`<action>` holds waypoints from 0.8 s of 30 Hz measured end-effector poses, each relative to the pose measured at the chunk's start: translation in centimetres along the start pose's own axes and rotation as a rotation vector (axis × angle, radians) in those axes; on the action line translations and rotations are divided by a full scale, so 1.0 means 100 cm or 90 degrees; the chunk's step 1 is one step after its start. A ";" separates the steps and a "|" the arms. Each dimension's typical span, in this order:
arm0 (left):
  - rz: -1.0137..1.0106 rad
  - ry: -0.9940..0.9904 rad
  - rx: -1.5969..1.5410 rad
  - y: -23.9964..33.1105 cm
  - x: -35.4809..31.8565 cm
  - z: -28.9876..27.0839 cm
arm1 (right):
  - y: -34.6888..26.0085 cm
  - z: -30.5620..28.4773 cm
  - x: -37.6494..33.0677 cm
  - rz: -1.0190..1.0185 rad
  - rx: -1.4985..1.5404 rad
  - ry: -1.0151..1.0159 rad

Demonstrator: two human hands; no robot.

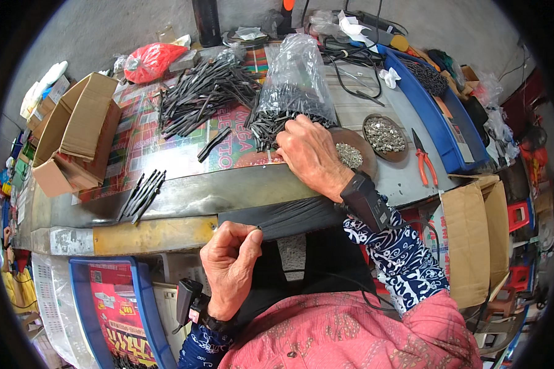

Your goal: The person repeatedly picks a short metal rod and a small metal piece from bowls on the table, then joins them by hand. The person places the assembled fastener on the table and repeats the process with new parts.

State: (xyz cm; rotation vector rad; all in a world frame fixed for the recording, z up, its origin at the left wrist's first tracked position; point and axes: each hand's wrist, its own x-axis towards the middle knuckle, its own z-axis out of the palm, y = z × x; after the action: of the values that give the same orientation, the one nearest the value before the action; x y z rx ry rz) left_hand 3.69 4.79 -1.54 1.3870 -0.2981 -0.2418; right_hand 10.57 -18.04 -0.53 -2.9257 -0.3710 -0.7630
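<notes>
My left hand (pixel 231 261) is raised over my lap in front of the table edge, thumb and forefinger pinched together. A tiny dark tip shows between them; what it belongs to is hidden. My right hand (pixel 311 154) reaches over the table, its fingers curled down at the mouth of a clear plastic bag (pixel 295 71). Small black pieces (pixel 266 128) spill from that bag beside its fingertips, which are partly hidden. Left of the bag lies a big heap of slim black sticks (pixel 206 92). Several more sticks (pixel 143 195) lie in a row near the front edge.
Right of my right hand stand two round dishes of small metal parts (pixel 385 134), red-handled pliers (pixel 423 160) and a long blue tray (pixel 446 132). A cardboard box (pixel 83 132) stands at the left, another (pixel 474 240) at the lower right. A blue crate (pixel 80 301) sits below the table.
</notes>
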 end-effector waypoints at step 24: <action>0.008 0.005 -0.019 0.004 -0.002 0.010 | -0.047 -0.059 -0.057 0.029 0.426 0.043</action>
State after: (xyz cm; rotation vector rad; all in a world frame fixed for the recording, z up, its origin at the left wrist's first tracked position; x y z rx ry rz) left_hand 3.19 3.95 -0.96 1.3563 -0.2958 -0.2292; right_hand 1.81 -15.55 1.92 -2.2693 -0.4457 -0.5817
